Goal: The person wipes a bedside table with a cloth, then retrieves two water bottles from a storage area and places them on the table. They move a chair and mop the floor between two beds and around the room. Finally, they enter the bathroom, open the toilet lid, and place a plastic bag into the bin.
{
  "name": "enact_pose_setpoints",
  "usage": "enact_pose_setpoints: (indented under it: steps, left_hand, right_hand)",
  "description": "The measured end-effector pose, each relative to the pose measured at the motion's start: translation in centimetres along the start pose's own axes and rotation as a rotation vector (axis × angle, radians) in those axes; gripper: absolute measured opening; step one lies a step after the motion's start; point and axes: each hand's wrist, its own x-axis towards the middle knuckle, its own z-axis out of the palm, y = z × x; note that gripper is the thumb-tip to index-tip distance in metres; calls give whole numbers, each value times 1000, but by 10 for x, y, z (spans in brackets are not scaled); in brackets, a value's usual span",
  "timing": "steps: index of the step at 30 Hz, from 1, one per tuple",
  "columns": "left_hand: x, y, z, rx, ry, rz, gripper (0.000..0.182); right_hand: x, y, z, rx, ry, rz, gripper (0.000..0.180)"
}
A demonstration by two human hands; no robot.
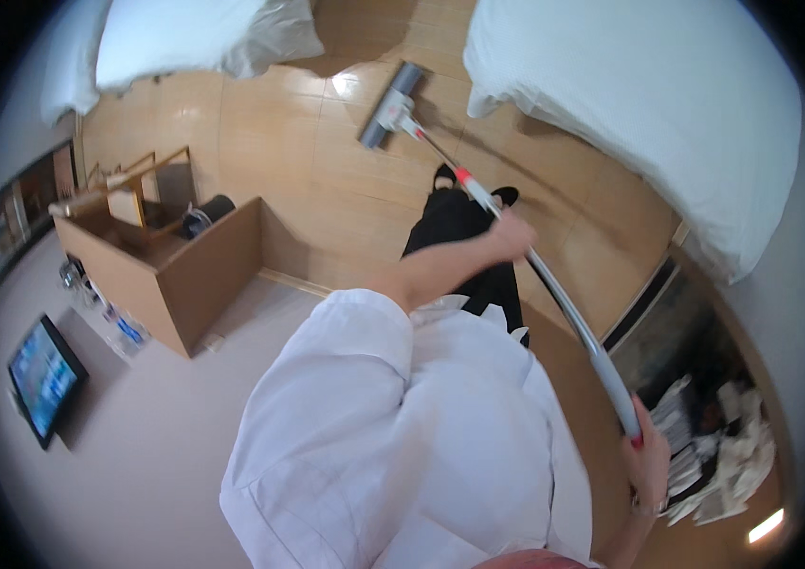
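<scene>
A sponge mop with a metal and grey pole (pixel 562 299) slants across the view. My left hand (pixel 513 235) is closed around the middle of the pole, in front of my dark trousers. The upper end, with its grey grip and red tip, is in my right hand (pixel 648 455) at the lower right. Beyond my feet, the mop's grey roller head (pixel 392 107) rests on the shiny tiled floor (pixel 267 135).
White-covered beds stand at the upper left (pixel 182 35) and upper right (pixel 623 92). On the left are a brown desk (pixel 210 277), a wooden chair (pixel 153 171), a black bin and a wall-mounted screen (pixel 47 380). Crumpled white cloth or paper (pixel 722 455) lies at the lower right.
</scene>
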Motion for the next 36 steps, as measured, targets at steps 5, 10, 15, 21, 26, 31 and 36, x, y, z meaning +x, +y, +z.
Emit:
enact_pose_setpoints:
  steps: [5,10,15,21,26,31,36]
  left_hand:
    - [2,94,6,-301,25,306,25]
    - [-16,56,6,-421,153,225,27]
    - [-79,-128,56,-257,360,-418,14]
    - [-166,-255,116,-3,594,-1276,16]
    - [-80,-173,131,7,568,-1414,13]
    - [85,40,84,-228,693,-871,14]
    - [199,248,-8,-654,644,-196,23]
  right_hand:
    - [-47,69,-22,-427,81,152,28]
    - [-1,67,-18,-569,190,53,23]
    - [131,-97,34,-334,-64,-35,32]
    - [224,-272,154,-345,-327,-537,40]
    - [227,-180,101,-367,-269,-525,31]
    - [242,38,-50,-750,-144,-379,32]
    - [169,228,-206,-984,-29,-70,34]
